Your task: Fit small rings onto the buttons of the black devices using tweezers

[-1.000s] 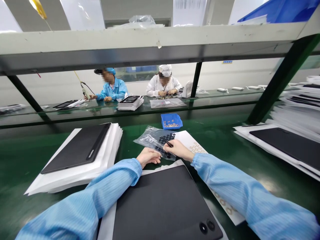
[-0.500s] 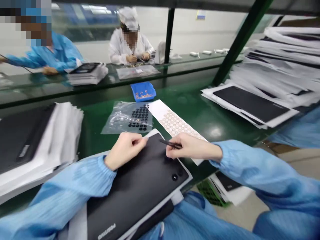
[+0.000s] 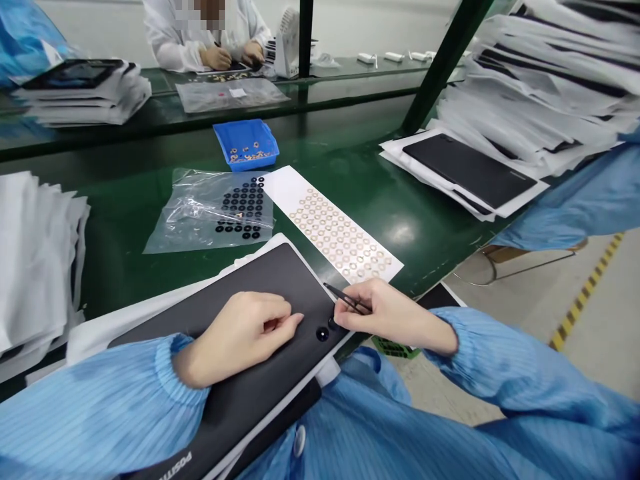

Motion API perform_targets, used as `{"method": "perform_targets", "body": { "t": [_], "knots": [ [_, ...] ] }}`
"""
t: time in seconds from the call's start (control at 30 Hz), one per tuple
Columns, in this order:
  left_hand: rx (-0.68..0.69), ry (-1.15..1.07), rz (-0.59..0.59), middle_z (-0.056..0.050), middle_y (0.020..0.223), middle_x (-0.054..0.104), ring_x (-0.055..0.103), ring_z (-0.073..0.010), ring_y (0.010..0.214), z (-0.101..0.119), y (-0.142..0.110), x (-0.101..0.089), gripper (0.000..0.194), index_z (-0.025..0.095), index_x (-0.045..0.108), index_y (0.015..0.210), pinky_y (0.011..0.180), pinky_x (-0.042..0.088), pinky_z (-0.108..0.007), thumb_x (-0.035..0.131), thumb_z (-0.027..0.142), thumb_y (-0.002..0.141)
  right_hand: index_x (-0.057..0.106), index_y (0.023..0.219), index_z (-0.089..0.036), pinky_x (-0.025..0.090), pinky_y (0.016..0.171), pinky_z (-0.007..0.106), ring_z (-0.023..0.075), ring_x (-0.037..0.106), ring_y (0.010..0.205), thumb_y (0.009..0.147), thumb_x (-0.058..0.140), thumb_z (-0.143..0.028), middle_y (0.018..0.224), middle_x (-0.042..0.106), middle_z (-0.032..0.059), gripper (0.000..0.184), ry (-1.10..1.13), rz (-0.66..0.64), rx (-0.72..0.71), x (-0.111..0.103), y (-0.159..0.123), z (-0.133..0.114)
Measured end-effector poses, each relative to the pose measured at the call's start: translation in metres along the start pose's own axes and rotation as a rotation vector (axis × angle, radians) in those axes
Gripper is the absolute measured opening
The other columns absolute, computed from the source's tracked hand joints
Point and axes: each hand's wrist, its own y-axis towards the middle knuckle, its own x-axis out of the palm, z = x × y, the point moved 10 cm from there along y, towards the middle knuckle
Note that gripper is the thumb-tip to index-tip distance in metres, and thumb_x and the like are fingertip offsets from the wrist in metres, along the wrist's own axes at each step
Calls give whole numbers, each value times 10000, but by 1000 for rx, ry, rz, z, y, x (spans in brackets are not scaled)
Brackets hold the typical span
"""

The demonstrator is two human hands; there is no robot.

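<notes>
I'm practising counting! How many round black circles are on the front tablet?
2: one circle near the corner of the tablet, another circle beside it, partly hidden by the right hand. More could be covered.

Electronics assembly workshop. Indicators: long green workbench (image 3: 350,160); black tablet (image 3: 295,280) with 2 round lenses; black tweezers (image 3: 341,295); blue parts bin (image 3: 253,162); white sheet (image 3: 280,183) bearing rows of small rings; high stack of wrapped tablets (image 3: 540,87); 1 white-coated worker (image 3: 173,40) at facing bench (image 3: 345,72); blue work smocks (image 3: 100,407); yellow-and-black floor marking (image 3: 586,293).
</notes>
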Motion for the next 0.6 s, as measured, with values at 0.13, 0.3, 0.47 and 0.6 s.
{"method": "perform_targets", "body": {
  "t": [0.13, 0.3, 0.47, 0.6],
  "knots": [
    [38, 0, 19, 50, 465, 331, 338, -78, 421, 3, -1, -1, 409, 177, 298, 510, 464, 231, -217, 453, 303, 866, 595, 604, -160, 305, 445, 206, 71, 373, 461, 684, 566, -199, 494, 454, -55, 94, 30, 16, 15, 0, -1, 3],
    [48, 12, 15, 53, 470, 327, 334, -74, 422, 2, -1, -1, 411, 175, 296, 516, 467, 233, -215, 456, 295, 875, 569, 583, -165, 299, 439, 209, 71, 365, 453, 680, 556, -196, 485, 443, -54, 103, 41, 44, 42, -1, -2, 3],
    [46, 24, 0, 51, 478, 332, 350, -75, 430, 1, 0, 2, 408, 175, 294, 521, 467, 238, -215, 446, 291, 882, 557, 575, -171, 306, 444, 212, 76, 375, 449, 686, 550, -185, 469, 430, -57, 112, -5, 55, 40, -2, -2, 2],
    [55, 35, 0, 53, 483, 340, 344, -70, 429, 0, -1, 3, 412, 174, 300, 524, 462, 237, -210, 447, 288, 891, 523, 564, -176, 297, 433, 208, 80, 386, 457, 700, 558, -180, 477, 444, -52, 141, -106, 76, 28, -3, -2, -1]
  ]
}}
